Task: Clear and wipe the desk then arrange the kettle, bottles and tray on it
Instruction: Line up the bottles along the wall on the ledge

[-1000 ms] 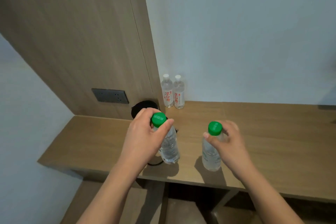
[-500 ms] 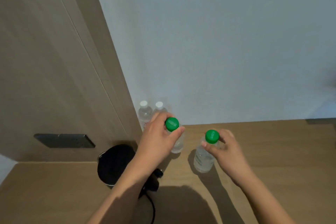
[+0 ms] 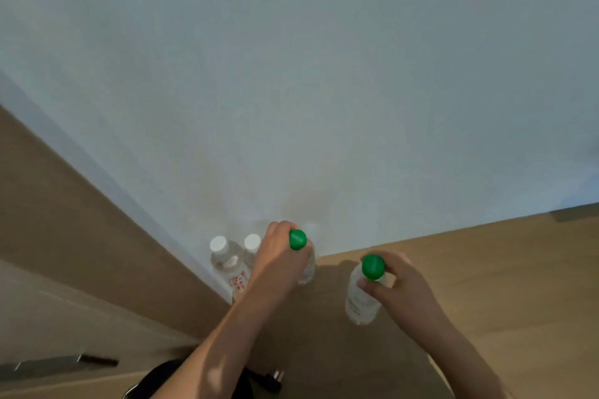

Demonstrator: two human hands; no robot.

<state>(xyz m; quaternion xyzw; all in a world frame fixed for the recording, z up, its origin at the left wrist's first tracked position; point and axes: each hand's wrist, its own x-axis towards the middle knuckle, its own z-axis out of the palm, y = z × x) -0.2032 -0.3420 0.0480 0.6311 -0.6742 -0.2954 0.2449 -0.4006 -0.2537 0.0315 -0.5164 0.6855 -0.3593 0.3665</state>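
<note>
My left hand (image 3: 281,261) grips a clear green-capped bottle (image 3: 308,266) by its neck, close to the wall and just right of two white-capped bottles (image 3: 228,261) standing in the corner. My right hand (image 3: 397,282) grips a second green-capped bottle (image 3: 360,301) near its cap, farther out on the wooden desk (image 3: 502,285). Both green-capped bottles lean a little. The black kettle (image 3: 155,382) shows at the bottom edge, mostly hidden by my left forearm.
A wood-panelled wall (image 3: 81,236) rises at the left with a dark socket plate (image 3: 58,364) on it. A plug (image 3: 274,379) lies beside the kettle. The pale wall (image 3: 324,91) backs the desk.
Both hands have carried the green-capped bottles farther back toward the wall. The left one now sits next to the white-capped pair. My view has moved closer and tilted.
</note>
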